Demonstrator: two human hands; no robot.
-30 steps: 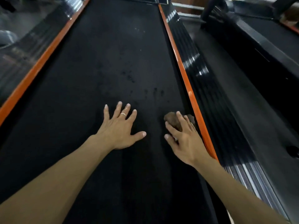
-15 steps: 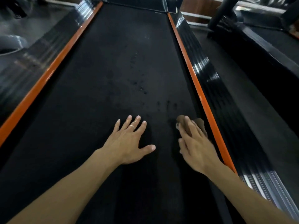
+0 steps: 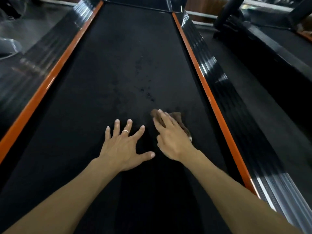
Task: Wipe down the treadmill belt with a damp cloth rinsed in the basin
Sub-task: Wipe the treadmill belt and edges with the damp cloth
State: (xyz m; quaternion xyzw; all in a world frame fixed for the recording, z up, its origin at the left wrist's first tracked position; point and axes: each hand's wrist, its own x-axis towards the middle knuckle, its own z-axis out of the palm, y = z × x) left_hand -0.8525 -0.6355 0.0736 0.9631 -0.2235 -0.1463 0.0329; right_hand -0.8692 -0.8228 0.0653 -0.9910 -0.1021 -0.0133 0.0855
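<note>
The black treadmill belt (image 3: 118, 73) runs away from me between two orange strips. A small brown cloth (image 3: 179, 116) lies on the belt right of centre. My right hand (image 3: 172, 137) presses flat on the cloth with straight fingers, covering most of it. My left hand (image 3: 125, 146), wearing a ring, rests flat on the belt just left of it, fingers spread. Dark wet spots (image 3: 148, 93) mark the belt beyond the cloth.
Glossy black side rails with orange edging, left side rail (image 3: 42, 86) and right side rail (image 3: 217, 92), flank the belt. A second treadmill (image 3: 278, 53) stands to the right across a dark floor gap. A grey rounded object (image 3: 8, 46) sits at the far left edge.
My right hand has slid the cloth leftward, away from the right orange strip toward the belt's middle. The left hand stays planted flat on the belt. The view has shifted.
</note>
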